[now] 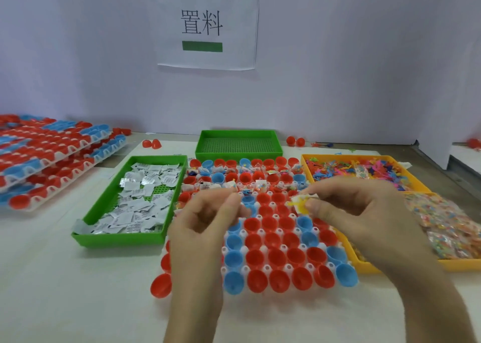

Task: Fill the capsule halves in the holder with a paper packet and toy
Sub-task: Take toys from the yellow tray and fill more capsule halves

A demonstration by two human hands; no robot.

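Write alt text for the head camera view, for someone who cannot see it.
Two hands hover over a white holder of red and blue capsule halves; the right hand pinches a yellow toy and a paper packet, the left hand is blurred. A green tray of packets sits left, a yellow tray of toys right.

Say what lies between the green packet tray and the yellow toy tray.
The white plastic holder of red and blue capsule halves fills that gap, in the head view.

Looks like a small factory packing station to me. Printed station sign point(205, 25) taped on the partition wall point(351, 56), bulk trays of paper packets point(140, 194) and tiny toys point(338, 171), stacked capsule holders point(52, 150) off to the side.
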